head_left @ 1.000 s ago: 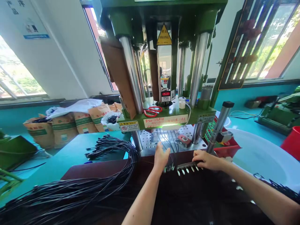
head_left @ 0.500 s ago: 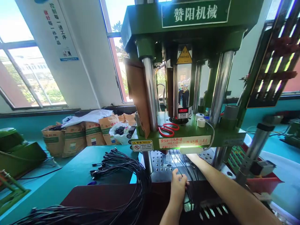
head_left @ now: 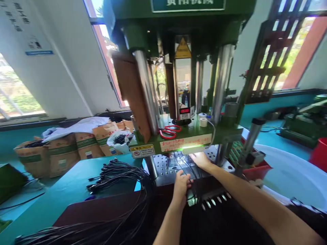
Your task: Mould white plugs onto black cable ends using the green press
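My left hand (head_left: 182, 183) is closed around a bunch of thin black cables (head_left: 190, 166) at the front edge of the green press machine (head_left: 184, 136). My right hand (head_left: 200, 160) reaches in under the machine's green platen, resting flat on the perforated metal bed (head_left: 163, 165) by the cable ends; what its fingers do is partly hidden. A row of metal connector plugs (head_left: 214, 200) lies on the dark board just right of my left hand.
A large bundle of black cables (head_left: 117, 173) sprawls over the teal table on the left. Red scissors (head_left: 170, 131) and tape rolls sit on the platen. Brown paper sacks (head_left: 63, 149) line the wall. A red bin (head_left: 252, 168) and white tub (head_left: 288, 173) stand at right.
My right hand left the plug row and went in under the platen, where it stays. The left hand closed on the cables. The camera tilted up, then back down.
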`<state>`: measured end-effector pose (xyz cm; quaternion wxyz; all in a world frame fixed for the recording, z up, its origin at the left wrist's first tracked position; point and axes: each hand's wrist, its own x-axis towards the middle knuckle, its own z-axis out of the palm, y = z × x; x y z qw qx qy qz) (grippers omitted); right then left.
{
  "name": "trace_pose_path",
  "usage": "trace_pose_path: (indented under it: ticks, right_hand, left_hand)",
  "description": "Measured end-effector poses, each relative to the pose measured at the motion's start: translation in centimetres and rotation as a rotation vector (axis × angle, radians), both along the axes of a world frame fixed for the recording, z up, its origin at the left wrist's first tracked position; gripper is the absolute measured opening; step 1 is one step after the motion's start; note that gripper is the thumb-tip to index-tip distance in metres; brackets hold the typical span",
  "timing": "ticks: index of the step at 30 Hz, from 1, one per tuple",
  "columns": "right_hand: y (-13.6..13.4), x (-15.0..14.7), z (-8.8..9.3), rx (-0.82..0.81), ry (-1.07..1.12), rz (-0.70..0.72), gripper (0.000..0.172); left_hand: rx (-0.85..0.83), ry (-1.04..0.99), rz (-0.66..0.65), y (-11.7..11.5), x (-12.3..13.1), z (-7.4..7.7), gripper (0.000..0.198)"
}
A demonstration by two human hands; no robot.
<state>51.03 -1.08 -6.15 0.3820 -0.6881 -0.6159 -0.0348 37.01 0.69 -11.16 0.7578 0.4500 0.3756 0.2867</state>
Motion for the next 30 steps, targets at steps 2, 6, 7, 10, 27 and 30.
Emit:
trace_pose_path:
  ticks: [2, 6, 7, 10, 27, 30]
  right_hand:
    - [-4.7, -0.7, -0.9, 0.002, 0.001, -0.008, 0.021]
    - [-17.6, -1.2, -2.2, 0.052, 0.004, -0.179, 0.033]
    - [-21.1, -0.8, -2.6, 0.066, -0.014, -0.303, 0.035]
    - [-30.7, 1.5, -4.1, 0.021, -0.127, -0.786, 0.033]
    - [-18.0, 1.2, 1.2, -0.205, 0.101, -0.156, 0.022]
    - [-8.2, 1.8, 1.4, -0.206, 0.091, -0.115, 0.017]
  left_hand:
    - [-0.037, -0.031, 0.019, -0.1, -0.6, 0.3, 0.036]
    - [-0.121, -0.061, -0.002, -0.3, -1.5, 0.7, 0.027]
    - [-0.138, -0.057, -0.008, -0.2, -1.6, 0.8, 0.023]
    - [-0.196, -0.008, -0.067, 0.1, -0.9, 1.3, 0.009]
    - [-0.429, -0.204, -0.441, 0.3, 1.6, 1.4, 0.023]
    - [-0.465, -0.26, -0.414, 0.4, 1.4, 1.4, 0.034]
